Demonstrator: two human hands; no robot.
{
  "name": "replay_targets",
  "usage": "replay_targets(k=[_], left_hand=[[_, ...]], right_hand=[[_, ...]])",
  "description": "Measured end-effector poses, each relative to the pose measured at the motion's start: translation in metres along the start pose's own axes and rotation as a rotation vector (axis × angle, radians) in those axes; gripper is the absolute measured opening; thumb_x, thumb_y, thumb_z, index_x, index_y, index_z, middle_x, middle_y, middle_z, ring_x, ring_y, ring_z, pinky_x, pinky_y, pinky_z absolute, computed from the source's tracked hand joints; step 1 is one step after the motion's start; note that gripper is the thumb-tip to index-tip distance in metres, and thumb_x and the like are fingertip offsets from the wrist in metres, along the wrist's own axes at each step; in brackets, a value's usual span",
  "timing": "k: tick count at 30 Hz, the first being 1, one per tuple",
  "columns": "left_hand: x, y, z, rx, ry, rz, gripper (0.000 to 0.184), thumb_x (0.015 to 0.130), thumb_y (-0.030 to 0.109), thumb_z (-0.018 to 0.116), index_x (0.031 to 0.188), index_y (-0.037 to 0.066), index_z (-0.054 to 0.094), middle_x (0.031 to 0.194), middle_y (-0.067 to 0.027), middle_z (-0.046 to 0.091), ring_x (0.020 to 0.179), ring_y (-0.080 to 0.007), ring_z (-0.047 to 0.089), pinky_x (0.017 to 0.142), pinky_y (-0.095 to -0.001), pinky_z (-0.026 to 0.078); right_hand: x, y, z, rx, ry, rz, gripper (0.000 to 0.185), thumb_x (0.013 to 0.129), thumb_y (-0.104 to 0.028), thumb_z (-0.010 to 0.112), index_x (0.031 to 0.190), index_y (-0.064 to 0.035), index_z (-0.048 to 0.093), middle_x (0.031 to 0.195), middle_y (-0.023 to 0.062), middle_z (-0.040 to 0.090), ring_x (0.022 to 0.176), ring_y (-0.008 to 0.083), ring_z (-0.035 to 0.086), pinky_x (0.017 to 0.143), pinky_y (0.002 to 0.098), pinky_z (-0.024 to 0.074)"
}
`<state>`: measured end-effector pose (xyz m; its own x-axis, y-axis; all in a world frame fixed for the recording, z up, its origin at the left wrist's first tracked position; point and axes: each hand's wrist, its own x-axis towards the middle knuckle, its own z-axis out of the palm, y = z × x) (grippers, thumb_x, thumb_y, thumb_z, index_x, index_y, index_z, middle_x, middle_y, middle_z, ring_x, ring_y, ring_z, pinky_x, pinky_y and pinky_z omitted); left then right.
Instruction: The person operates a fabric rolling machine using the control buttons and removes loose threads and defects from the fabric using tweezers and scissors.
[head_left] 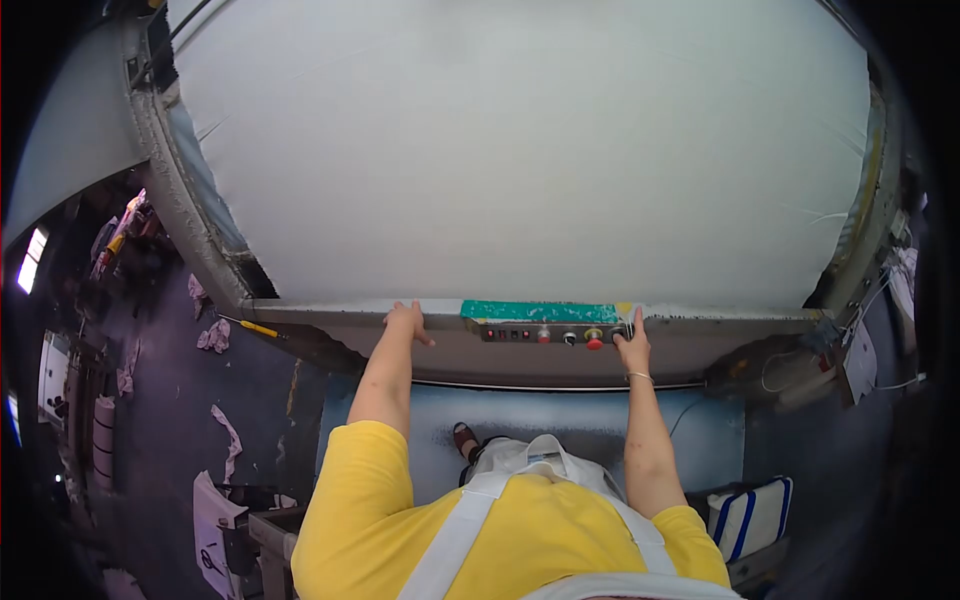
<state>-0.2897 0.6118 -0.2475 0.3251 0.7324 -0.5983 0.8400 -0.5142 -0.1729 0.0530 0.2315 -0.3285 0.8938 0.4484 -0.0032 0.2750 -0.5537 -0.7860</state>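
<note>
My left hand (405, 322) rests on the grey metal front rail (335, 308) of a large machine bed, its fingers apart over the edge and nothing held. At the right end of a control panel (557, 338), my right hand (634, 347) has its thumb by a round dark button and a finger stretched up onto the panel's top. Whether the thumb presses the button, I cannot tell. The panel carries several small switches, a red mushroom button (594, 342) and a worn green top strip (540, 312). Behind the rail, white fabric (530, 160) covers the wide bed.
A yellow-handled tool (260, 329) sticks out at the rail's left end. Pale cloth scraps (214, 337) lie on the dark floor. A blue-edged white bag (750, 520) stands at lower right, with cables (872, 320) beyond the bed. Underfoot is a bluish mat (690, 430).
</note>
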Motion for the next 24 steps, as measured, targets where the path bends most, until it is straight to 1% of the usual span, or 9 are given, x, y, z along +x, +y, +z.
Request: replay_targets(k=[4, 7, 11, 12, 15, 20, 22, 23, 24], left_hand=[[0.001, 0.001, 0.001, 0.015, 0.011, 0.001, 0.134, 0.055, 0.054, 0.089, 0.154, 0.014, 0.008, 0.151, -0.0287, 0.021, 0.132, -0.0430, 0.039, 0.102, -0.0575, 0.041], [-0.001, 0.002, -0.001, 0.014, 0.006, -0.002, 0.134, 0.055, 0.054, 0.089, 0.154, 0.014, 0.008, 0.151, -0.0286, 0.021, 0.132, -0.0432, 0.040, 0.101, -0.0573, 0.042], [-0.008, 0.003, -0.005, 0.010, -0.003, -0.002, 0.132, 0.056, 0.054, 0.088, 0.154, 0.013, 0.009, 0.151, -0.0286, 0.022, 0.131, -0.0431, 0.040, 0.101, -0.0571, 0.042], [-0.007, 0.003, -0.005, 0.014, 0.000, 0.001, 0.132, 0.057, 0.054, 0.088, 0.154, 0.013, 0.009, 0.151, -0.0287, 0.022, 0.131, -0.0431, 0.040, 0.101, -0.0570, 0.043], [-0.007, 0.003, -0.005, 0.014, 0.003, 0.004, 0.131, 0.057, 0.053, 0.088, 0.154, 0.013, 0.010, 0.150, -0.0288, 0.022, 0.132, -0.0433, 0.039, 0.100, -0.0567, 0.043], [-0.011, 0.005, -0.003, 0.017, 0.018, -0.005, 0.133, 0.055, 0.053, 0.089, 0.154, 0.012, 0.011, 0.150, -0.0296, 0.023, 0.132, -0.0438, 0.039, 0.101, -0.0563, 0.042], [-0.016, 0.009, -0.006, 0.020, 0.025, -0.002, 0.133, 0.054, 0.053, 0.089, 0.154, 0.012, 0.011, 0.149, -0.0300, 0.024, 0.132, -0.0439, 0.039, 0.101, -0.0563, 0.042], [-0.022, 0.011, -0.004, 0.044, 0.073, -0.014, 0.126, 0.059, 0.049, 0.088, 0.153, 0.011, 0.013, 0.149, -0.0294, 0.025, 0.132, -0.0441, 0.039, 0.102, -0.0572, 0.040], [-0.028, 0.013, -0.001, 0.068, 0.118, -0.026, 0.120, 0.063, 0.045, 0.086, 0.153, 0.010, 0.016, 0.149, -0.0287, 0.027, 0.132, -0.0443, 0.038, 0.103, -0.0581, 0.038]], right_hand=[[-0.001, -0.003, -0.003, -0.010, -0.029, 0.018, 0.092, 0.075, -0.011, 0.070, 0.153, -0.0261, 0.024, 0.091, 0.0195, 0.069, 0.072, 0.0248, 0.068, 0.070, 0.0365, 0.0537], [-0.001, -0.004, -0.005, -0.018, -0.024, -0.009, 0.092, 0.074, -0.011, 0.072, 0.152, -0.0256, 0.025, 0.090, 0.0183, 0.069, 0.071, 0.0237, 0.068, 0.070, 0.0356, 0.0533], [-0.002, -0.004, -0.002, -0.033, 0.010, -0.053, 0.091, 0.077, -0.009, 0.069, 0.153, -0.0259, 0.023, 0.087, 0.0166, 0.069, 0.069, 0.0212, 0.068, 0.071, 0.0345, 0.0531], [-0.003, -0.008, -0.004, -0.038, 0.004, -0.047, 0.091, 0.077, -0.009, 0.069, 0.153, -0.0259, 0.023, 0.087, 0.0166, 0.069, 0.069, 0.0212, 0.068, 0.071, 0.0345, 0.0531], [-0.005, -0.015, -0.010, 0.082, -0.106, 0.092, 0.089, 0.080, -0.008, 0.067, 0.154, -0.0266, 0.021, 0.086, 0.0155, 0.069, 0.070, 0.0193, 0.068, 0.073, 0.0335, 0.0526], [-0.002, -0.014, -0.009, 0.068, -0.110, 0.071, 0.087, 0.082, -0.007, 0.064, 0.154, -0.0270, 0.019, 0.083, 0.0137, 0.069, 0.071, 0.0185, 0.068, 0.073, 0.0335, 0.0524], [-0.004, -0.018, -0.011, 0.045, -0.120, 0.090, 0.089, 0.080, -0.014, 0.068, 0.153, -0.0281, 0.021, 0.083, 0.0151, 0.069, 0.077, 0.0277, 0.068, 0.074, 0.0388, 0.0520], [-0.007, -0.020, -0.012, 0.032, -0.127, 0.103, 0.090, 0.079, -0.018, 0.071, 0.153, -0.0286, 0.021, 0.084, 0.0158, 0.069, 0.080, 0.0323, 0.068, 0.075, 0.0415, 0.0518], [-0.009, -0.021, -0.013, 0.026, -0.126, 0.109, 0.090, 0.079, -0.018, 0.071, 0.153, -0.0286, 0.021, 0.084, 0.0158, 0.069, 0.080, 0.0323, 0.068, 0.075, 0.0415, 0.0518]])
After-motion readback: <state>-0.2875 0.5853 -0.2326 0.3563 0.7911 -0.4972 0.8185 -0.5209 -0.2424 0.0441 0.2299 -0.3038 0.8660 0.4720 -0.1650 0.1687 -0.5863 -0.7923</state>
